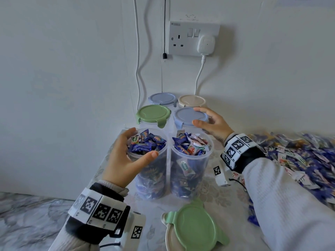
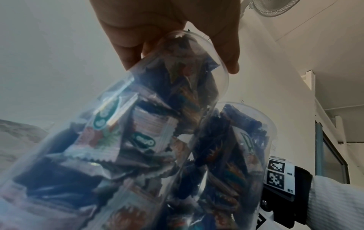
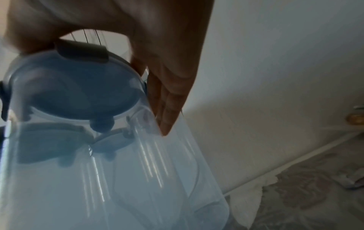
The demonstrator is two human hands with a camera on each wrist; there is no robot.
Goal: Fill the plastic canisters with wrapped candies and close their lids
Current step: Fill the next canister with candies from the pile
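Two open clear canisters packed with wrapped candies stand side by side mid-table. My left hand point(image 1: 144, 142) grips the rim of the left canister point(image 1: 152, 174), thumb on the near edge, fingers on the far side. The left wrist view shows that canister point(image 2: 138, 140) close up, with the right canister point(image 2: 236, 147) beside it. The right canister point(image 1: 190, 171) stands untouched. Behind it, my right hand point(image 1: 196, 115) holds the blue lid point(image 1: 183, 115) of a closed canister between thumb and fingers. In the right wrist view that lid point(image 3: 74, 90) sits on a clear body point(image 3: 138, 171) that looks empty.
Three more lidded canisters stand at the back: green point(image 1: 154, 113), grey-blue point(image 1: 162, 98), cream point(image 1: 191, 100). A loose green lid point(image 1: 195, 227) lies on a cream lid point(image 1: 168, 238) near me. A candy pile point(image 1: 299, 156) covers the right side. Cables hang from a wall socket point(image 1: 194, 38).
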